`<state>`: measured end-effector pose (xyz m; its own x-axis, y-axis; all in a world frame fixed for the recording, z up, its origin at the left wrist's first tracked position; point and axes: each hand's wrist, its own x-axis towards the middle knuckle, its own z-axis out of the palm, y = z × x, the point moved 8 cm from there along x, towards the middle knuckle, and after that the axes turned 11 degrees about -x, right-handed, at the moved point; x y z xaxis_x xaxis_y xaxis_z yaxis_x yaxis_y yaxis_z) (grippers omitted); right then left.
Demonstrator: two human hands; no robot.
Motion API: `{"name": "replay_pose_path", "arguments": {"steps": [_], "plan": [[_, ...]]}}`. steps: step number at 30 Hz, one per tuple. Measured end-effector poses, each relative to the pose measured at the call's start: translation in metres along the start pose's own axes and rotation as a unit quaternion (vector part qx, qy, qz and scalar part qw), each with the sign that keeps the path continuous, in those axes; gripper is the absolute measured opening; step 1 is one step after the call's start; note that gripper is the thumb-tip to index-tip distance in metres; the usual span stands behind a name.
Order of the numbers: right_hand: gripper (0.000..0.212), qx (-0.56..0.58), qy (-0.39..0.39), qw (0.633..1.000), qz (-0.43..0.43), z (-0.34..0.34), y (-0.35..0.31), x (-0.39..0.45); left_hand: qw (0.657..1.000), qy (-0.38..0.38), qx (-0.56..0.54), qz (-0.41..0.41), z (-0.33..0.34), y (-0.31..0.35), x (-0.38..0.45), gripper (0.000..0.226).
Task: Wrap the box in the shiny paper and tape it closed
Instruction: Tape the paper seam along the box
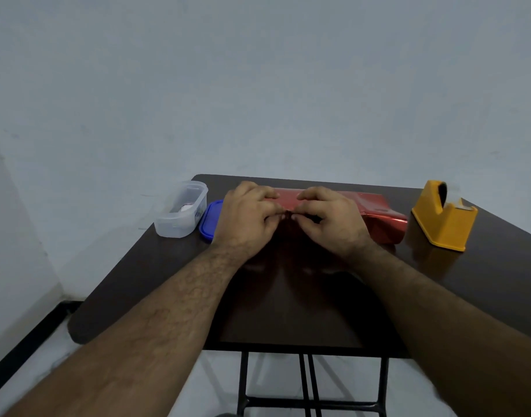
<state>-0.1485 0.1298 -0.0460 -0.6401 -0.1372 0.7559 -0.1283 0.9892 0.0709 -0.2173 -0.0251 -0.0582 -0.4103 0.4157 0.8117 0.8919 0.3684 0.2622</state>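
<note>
both hands, left hand (246,216) and right hand (330,219), pinch the shiny paper (375,210) folded over the box on the tabletop (288,311), each grip grasping its seam. next likely: hold one-handed, reach the tape dispenser (443,216) right of the grip. no writing legible.

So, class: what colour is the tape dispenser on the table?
Yellow-orange; the tape dispenser shows best in the head view.
</note>
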Motion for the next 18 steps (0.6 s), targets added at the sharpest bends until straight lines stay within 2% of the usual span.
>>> {"name": "replay_pose_path", "arguments": {"steps": [5, 10, 13, 16, 18], "plan": [[0.015, 0.014, 0.001, 0.998, 0.059, 0.005, 0.016, 0.0, 0.999, -0.02, -0.003, -0.049, -0.003, -0.01, 0.003, 0.01], [0.021, 0.023, -0.021, 0.997, 0.073, 0.009, 0.021, 0.001, 0.996, -0.003, 0.011, -0.093, -0.008, -0.023, 0.003, 0.023], [0.02, 0.044, -0.017, 0.995, 0.086, 0.008, 0.02, 0.001, 0.997, 0.027, -0.01, -0.066, -0.008, -0.015, 0.004, 0.024], [0.018, 0.062, -0.005, 0.992, 0.11, 0.009, 0.02, 0.003, 1.0, -0.001, -0.003, -0.015, 0.004, 0.001, 0.005, 0.016], [0.016, 0.056, -0.003, 0.99, 0.126, 0.011, 0.019, 0.005, 0.999, -0.01, 0.008, -0.031, 0.007, -0.001, 0.005, 0.014]]}}
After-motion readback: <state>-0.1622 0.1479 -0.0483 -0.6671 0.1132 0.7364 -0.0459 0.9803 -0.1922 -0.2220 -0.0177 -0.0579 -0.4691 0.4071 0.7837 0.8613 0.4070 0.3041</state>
